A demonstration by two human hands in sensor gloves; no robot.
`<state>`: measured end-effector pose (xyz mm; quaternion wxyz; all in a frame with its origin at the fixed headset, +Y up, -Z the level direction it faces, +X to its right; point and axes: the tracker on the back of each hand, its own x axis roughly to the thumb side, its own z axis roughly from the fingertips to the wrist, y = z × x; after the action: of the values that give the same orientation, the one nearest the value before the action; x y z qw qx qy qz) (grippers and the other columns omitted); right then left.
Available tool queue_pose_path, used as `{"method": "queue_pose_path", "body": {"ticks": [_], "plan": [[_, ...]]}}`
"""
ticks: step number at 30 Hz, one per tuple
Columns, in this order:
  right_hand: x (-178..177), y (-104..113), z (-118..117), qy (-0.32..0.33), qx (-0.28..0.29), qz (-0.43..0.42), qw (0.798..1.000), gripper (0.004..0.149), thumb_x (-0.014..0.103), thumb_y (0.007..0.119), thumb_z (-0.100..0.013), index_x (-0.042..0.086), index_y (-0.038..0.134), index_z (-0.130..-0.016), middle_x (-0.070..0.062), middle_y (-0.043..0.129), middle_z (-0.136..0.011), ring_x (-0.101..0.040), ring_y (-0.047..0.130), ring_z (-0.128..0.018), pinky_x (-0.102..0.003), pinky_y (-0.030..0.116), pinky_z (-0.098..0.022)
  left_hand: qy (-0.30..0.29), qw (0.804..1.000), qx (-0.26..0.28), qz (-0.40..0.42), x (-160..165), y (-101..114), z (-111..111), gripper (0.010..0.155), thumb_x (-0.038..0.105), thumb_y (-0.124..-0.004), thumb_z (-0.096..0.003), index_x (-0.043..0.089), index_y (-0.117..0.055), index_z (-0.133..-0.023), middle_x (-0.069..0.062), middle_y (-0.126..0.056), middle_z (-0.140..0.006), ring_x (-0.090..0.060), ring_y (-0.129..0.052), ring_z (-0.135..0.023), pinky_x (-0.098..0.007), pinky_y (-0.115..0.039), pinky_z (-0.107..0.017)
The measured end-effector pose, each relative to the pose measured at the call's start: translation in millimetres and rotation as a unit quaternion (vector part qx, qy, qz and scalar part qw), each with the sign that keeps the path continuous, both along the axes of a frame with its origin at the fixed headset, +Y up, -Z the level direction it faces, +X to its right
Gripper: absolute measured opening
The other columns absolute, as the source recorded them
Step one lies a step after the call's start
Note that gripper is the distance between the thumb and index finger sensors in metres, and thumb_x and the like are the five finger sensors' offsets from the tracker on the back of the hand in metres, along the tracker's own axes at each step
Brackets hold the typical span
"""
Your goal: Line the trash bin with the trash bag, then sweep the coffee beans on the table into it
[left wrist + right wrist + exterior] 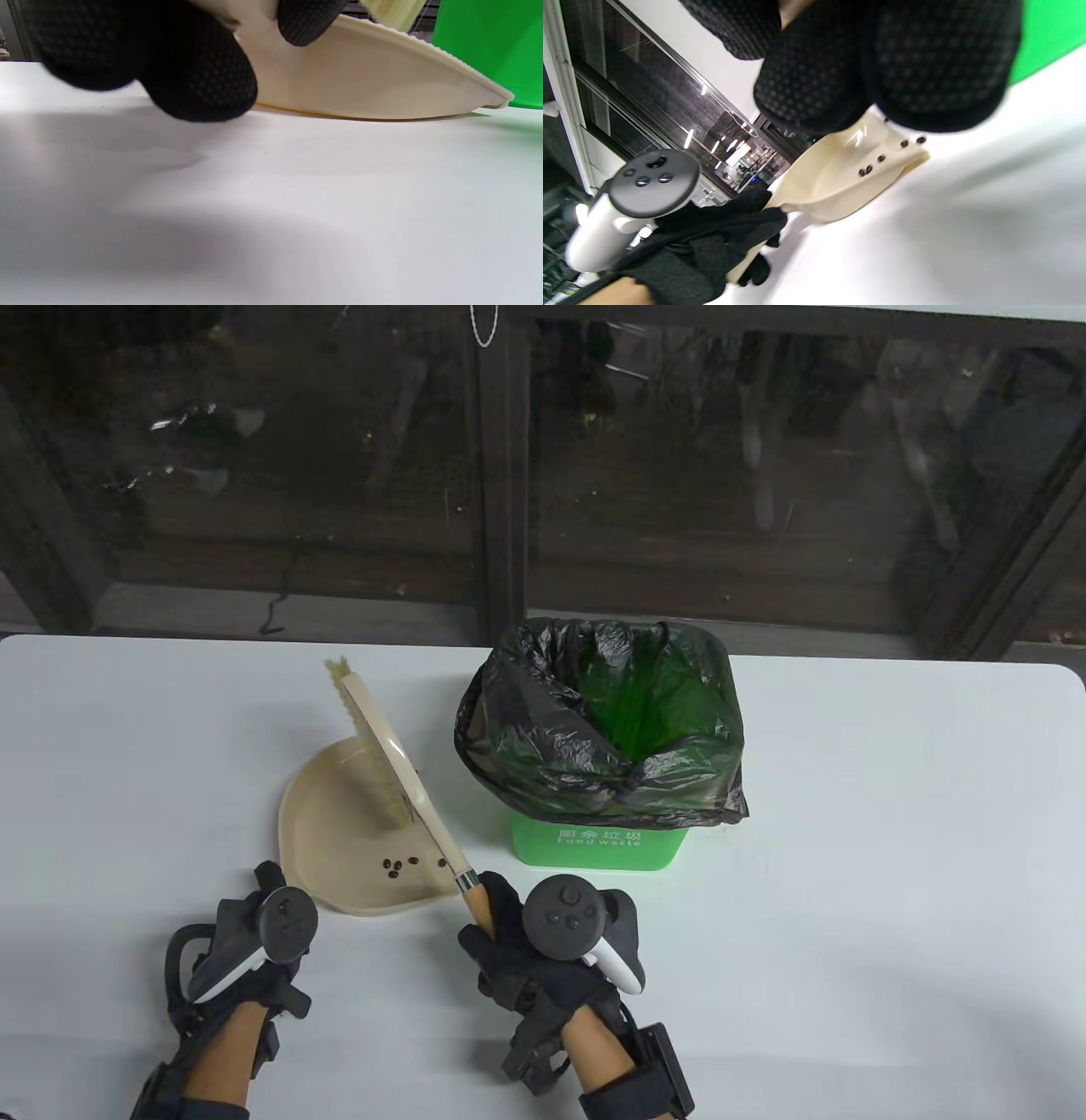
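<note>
A gloved right hand [501, 933] holds a cream hand brush [399, 768] by its wooden handle, fingers curled round the stem, the bristle head raised at a slant over a cream dustpan [331, 823] on the white tabletop [891, 857]. The left hand [254, 933] is at the dustpan's near left end, where the right wrist view shows its fingers wrapped round the pan's handle; this grip is closed on the pan, with the pan's underside sitting on the tabletop. A small cluster of coffee beans [399, 864] lies in the pan near its front lip, beside the brush stem. The green food-waste bin [598, 844] stands just to the right of the pan, already lined with a dark trash bag [543, 729] folded over its rim, so the lining step appears done and the sweeping appears close to its end. What the next move seems to call for is lifting the pan level, carrying it over the bin's open mouth and tipping the beans in. The bag's slack folds droop over the near rim and could catch the pan's edge, and the brush lies between pan and bin. No loose beans are visible on the tabletop. Dark glazed window panels [339, 458] run behind the tabletop.
</note>
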<state>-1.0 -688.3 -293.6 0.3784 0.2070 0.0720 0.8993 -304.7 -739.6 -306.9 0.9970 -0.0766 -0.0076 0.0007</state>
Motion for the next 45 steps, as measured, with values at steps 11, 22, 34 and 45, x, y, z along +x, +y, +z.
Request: {"method": "queue_pose_path", "body": {"ticks": [11, 22, 34, 45], "plan": [[14.7, -15.2, -10.6, -0.054, 0.018, 0.104, 0.993, 0.065, 0.032, 0.071, -0.053, -0.004, 0.042, -0.099, -0.010, 0.084, -0.071, -0.006, 0.098, -0.030, -0.031, 0.091, -0.018, -0.005, 1.000, 0.010, 0.019, -4.8, 0.4, 0.1, 0.067, 0.028, -0.054, -0.0742, -0.021, -0.031, -0.113, -0.027, -0.076, -0.093, -0.031, -0.101, -0.044, -0.049, -0.084, -0.037], [22.2, -26.2, -17.7, -0.065, -0.028, 0.098, 0.993, 0.065, 0.032, 0.071, -0.053, -0.004, 0.042, -0.099, -0.011, 0.084, -0.071, -0.007, 0.098, -0.031, -0.032, 0.091, -0.018, 0.004, 0.998, 0.041, 0.046, -19.9, 12.4, 2.8, 0.067, 0.028, -0.055, -0.0741, -0.021, -0.031, -0.114, -0.027, -0.076, -0.093, -0.031, -0.101, -0.044, -0.049, -0.084, -0.038], [20.5, -30.2, -19.7, -0.065, -0.056, 0.089, 0.992, 0.065, 0.032, 0.071, -0.053, -0.004, 0.041, -0.099, -0.011, 0.084, -0.071, -0.007, 0.098, -0.030, -0.032, 0.091, -0.017, 0.024, 0.987, 0.107, 0.115, -34.4, 40.9, 7.1, 0.066, 0.028, -0.056, -0.0742, -0.020, -0.035, -0.114, -0.027, -0.078, -0.092, -0.031, -0.101, -0.043, -0.049, -0.084, -0.037], [26.0, -30.9, -22.4, -0.065, -0.079, 0.054, 0.993, 0.065, 0.031, 0.070, -0.053, -0.005, 0.041, -0.100, -0.012, 0.084, -0.071, -0.007, 0.098, -0.030, -0.032, 0.091, -0.017, 0.002, 0.979, 0.151, 0.139, -21.9, 95.5, 9.6, 0.066, 0.028, -0.056, -0.0743, -0.020, -0.036, -0.114, -0.027, -0.078, -0.092, -0.031, -0.101, -0.043, -0.048, -0.085, -0.037]]}}
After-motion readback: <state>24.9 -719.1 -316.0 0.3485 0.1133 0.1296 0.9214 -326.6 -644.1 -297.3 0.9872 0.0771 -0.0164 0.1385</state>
